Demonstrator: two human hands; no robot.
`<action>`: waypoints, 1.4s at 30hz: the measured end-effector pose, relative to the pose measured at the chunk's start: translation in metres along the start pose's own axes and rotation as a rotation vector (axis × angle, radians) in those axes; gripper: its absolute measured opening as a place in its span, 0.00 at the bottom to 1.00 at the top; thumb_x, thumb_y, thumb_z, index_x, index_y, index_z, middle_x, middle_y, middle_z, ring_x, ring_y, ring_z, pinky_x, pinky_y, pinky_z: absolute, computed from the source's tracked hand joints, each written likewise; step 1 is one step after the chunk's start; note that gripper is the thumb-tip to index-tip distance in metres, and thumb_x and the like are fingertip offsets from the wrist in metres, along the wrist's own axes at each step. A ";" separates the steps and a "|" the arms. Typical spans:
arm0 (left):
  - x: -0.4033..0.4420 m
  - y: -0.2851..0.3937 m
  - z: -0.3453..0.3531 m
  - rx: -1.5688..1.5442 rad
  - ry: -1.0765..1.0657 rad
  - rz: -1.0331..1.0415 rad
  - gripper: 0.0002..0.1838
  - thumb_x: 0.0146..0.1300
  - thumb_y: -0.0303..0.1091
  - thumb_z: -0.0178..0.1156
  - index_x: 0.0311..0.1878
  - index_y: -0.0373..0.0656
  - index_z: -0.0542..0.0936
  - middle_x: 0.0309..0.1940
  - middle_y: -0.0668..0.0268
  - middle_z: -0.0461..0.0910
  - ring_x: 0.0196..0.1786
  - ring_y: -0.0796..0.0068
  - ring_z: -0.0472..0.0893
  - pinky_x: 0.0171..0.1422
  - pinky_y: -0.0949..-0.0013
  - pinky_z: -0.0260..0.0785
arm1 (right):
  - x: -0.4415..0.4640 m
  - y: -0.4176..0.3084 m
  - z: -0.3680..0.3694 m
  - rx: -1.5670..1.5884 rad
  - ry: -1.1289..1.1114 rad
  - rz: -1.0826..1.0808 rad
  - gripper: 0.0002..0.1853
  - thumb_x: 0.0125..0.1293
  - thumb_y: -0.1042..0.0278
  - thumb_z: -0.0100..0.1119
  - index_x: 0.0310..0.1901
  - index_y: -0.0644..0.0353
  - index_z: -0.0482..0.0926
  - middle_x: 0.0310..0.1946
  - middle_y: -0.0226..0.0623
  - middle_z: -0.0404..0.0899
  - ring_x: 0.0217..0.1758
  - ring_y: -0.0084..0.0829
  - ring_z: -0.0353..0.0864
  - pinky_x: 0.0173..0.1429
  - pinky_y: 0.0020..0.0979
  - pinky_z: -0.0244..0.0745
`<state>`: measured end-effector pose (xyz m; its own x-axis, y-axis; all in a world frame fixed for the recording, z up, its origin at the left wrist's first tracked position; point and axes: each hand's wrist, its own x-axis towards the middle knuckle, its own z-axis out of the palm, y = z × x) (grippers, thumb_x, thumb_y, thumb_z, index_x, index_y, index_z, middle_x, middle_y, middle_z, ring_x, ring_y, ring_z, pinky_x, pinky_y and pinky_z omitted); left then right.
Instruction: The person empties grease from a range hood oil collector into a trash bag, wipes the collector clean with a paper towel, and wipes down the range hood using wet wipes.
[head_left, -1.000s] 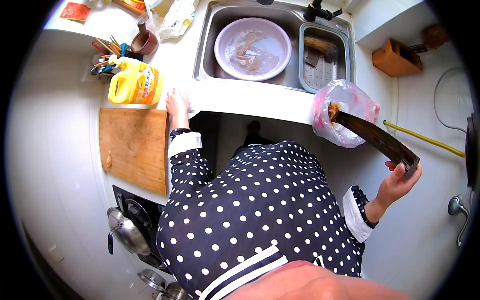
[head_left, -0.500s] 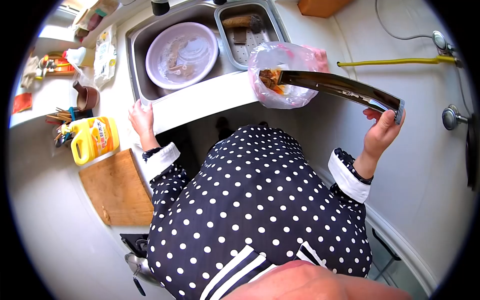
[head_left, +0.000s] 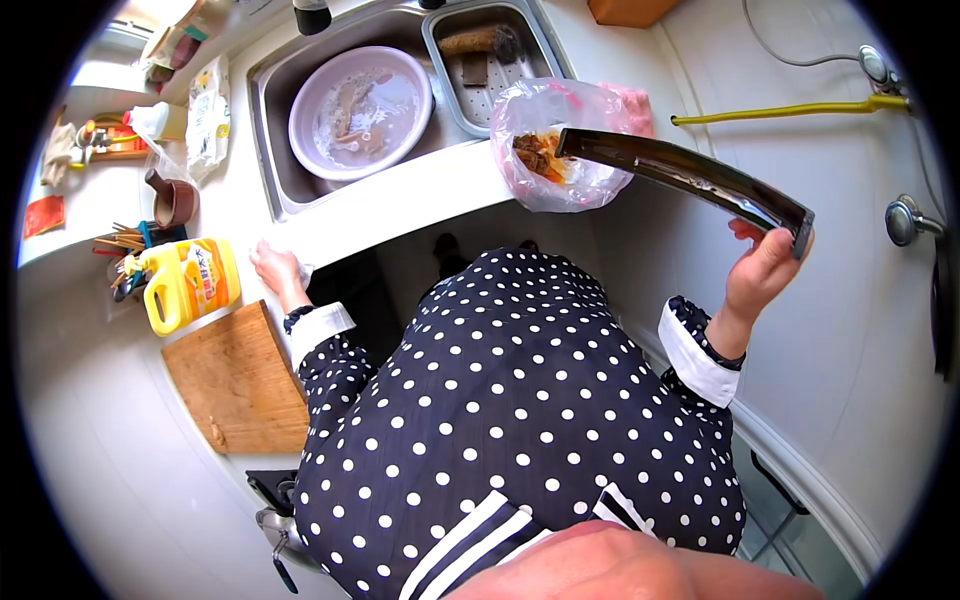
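My right hand (head_left: 762, 270) grips one end of a long, dark, curved trough-shaped tray (head_left: 680, 175), its hollow side showing wet, shiny streaks. The tray's far end hangs over an open clear plastic bag (head_left: 590, 190) with brown and orange waste (head_left: 543, 158) inside, at the counter edge. On the left, my left hand (head_left: 280, 270) is at the counter edge beside the yellow detergent jug (head_left: 190, 283). Its fingers are bent around a thin white sheet (head_left: 306, 272), which looks like tissue and is mostly hidden.
A purple basin (head_left: 408, 150) of soapy water stands in the steel sink (head_left: 265, 120). Beside it, a grey drain basket (head_left: 440, 70) holds a brush. A wooden cutting board (head_left: 240, 375) lies at left, near a brown mortar (head_left: 178, 200). A yellow hose (head_left: 780, 113) runs along the right wall.
The tray has turned in my right hand, so its hollow now faces me more, and its far end has lifted slightly. My left hand has shifted down and a little left.
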<state>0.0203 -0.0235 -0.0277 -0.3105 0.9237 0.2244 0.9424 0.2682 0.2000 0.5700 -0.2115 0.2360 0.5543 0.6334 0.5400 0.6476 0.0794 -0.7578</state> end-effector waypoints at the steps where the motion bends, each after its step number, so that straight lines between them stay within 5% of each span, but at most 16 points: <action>1: 0.000 -0.004 -0.001 -0.022 -0.014 -0.032 0.18 0.51 0.25 0.53 0.48 0.35 0.75 0.49 0.47 0.73 0.54 0.50 0.71 0.59 0.59 0.63 | -0.001 0.008 -0.003 0.000 0.010 0.027 0.21 0.71 0.52 0.40 0.46 0.66 0.64 0.34 0.43 0.76 0.23 0.27 0.76 0.27 0.22 0.70; 9: 0.026 -0.055 0.019 -0.147 -0.103 -0.064 0.18 0.50 0.28 0.57 0.46 0.31 0.77 0.43 0.48 0.78 0.47 0.55 0.78 0.53 0.63 0.69 | -0.007 0.064 -0.034 0.262 0.145 0.224 0.26 0.70 0.46 0.39 0.41 0.67 0.74 0.28 0.39 0.78 0.24 0.26 0.76 0.29 0.24 0.69; 17: 0.017 -0.026 -0.007 0.170 -0.031 0.023 0.13 0.52 0.27 0.58 0.43 0.42 0.81 0.39 0.56 0.79 0.43 0.56 0.78 0.48 0.59 0.70 | -0.017 0.072 -0.045 0.379 0.209 0.266 0.30 0.70 0.42 0.35 0.42 0.66 0.74 0.28 0.37 0.78 0.25 0.26 0.74 0.32 0.26 0.68; 23: 0.019 -0.029 -0.005 0.128 -0.016 -0.020 0.12 0.52 0.27 0.59 0.42 0.45 0.82 0.39 0.59 0.79 0.42 0.57 0.78 0.47 0.59 0.70 | -0.020 0.072 -0.052 0.319 0.219 0.259 0.35 0.65 0.35 0.37 0.45 0.64 0.76 0.28 0.34 0.78 0.26 0.23 0.71 0.32 0.25 0.66; 35: 0.030 -0.036 0.002 -0.186 0.039 -0.139 0.12 0.55 0.29 0.56 0.42 0.38 0.80 0.38 0.53 0.79 0.41 0.55 0.78 0.48 0.63 0.69 | 0.000 0.028 -0.016 0.206 0.072 0.036 0.27 0.68 0.42 0.39 0.43 0.65 0.67 0.39 0.45 0.77 0.23 0.25 0.72 0.25 0.21 0.66; 37: 0.030 -0.030 -0.002 -0.151 0.200 -0.039 0.11 0.55 0.32 0.57 0.40 0.39 0.81 0.36 0.54 0.79 0.39 0.55 0.78 0.43 0.60 0.70 | 0.002 0.028 -0.011 0.194 0.009 -0.010 0.27 0.68 0.42 0.39 0.43 0.65 0.66 0.38 0.46 0.77 0.23 0.25 0.72 0.25 0.21 0.66; 42: 0.028 -0.029 -0.013 0.113 0.078 -0.113 0.11 0.54 0.37 0.62 0.39 0.43 0.81 0.36 0.54 0.76 0.39 0.54 0.77 0.42 0.56 0.70 | 0.005 0.017 0.000 0.164 0.049 0.012 0.27 0.68 0.42 0.39 0.44 0.66 0.66 0.37 0.44 0.77 0.22 0.23 0.72 0.24 0.19 0.66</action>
<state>-0.0171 -0.0085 -0.0147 -0.4199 0.8631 0.2806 0.9075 0.4024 0.1203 0.5841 -0.2070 0.2259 0.5893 0.5967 0.5447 0.5488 0.1992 -0.8119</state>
